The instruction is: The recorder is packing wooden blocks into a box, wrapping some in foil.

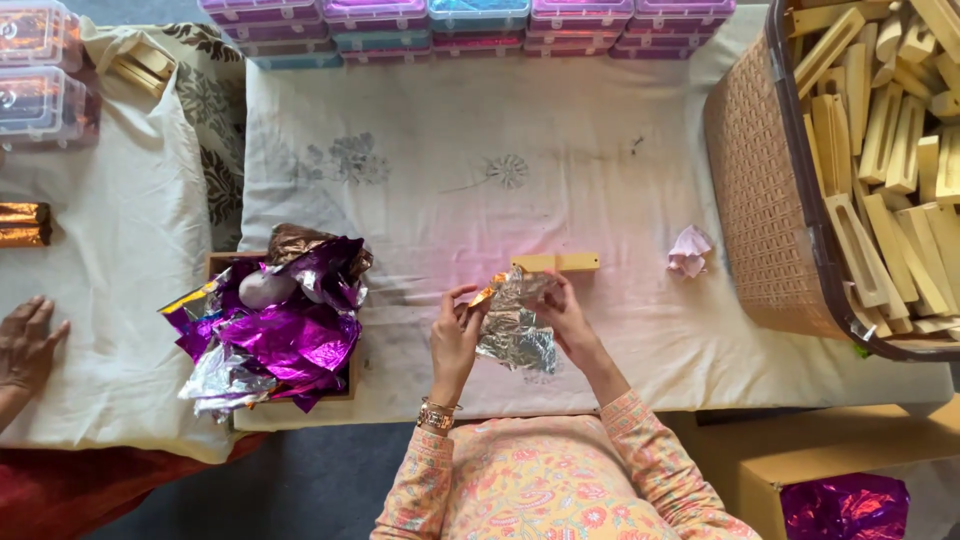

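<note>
Pinching silver foil sheet between left hand and right hand | wooden block lies crosswise just beyond, nearer right hand

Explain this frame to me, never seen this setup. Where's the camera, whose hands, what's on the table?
There is no machine here: one camera sits on a person's head and looks straight down at their own two bare hands. The left hand and right hand together hold a crumpled silver foil sheet over a cloth-covered table. Just beyond it lies a pale wooden block. To the left, a wooden tray is heaped with purple foil sheets. At right stands a woven basket full of similar wooden pieces. Stacked plastic boxes line the far edge. The hand at the far left belongs to another person.
</note>
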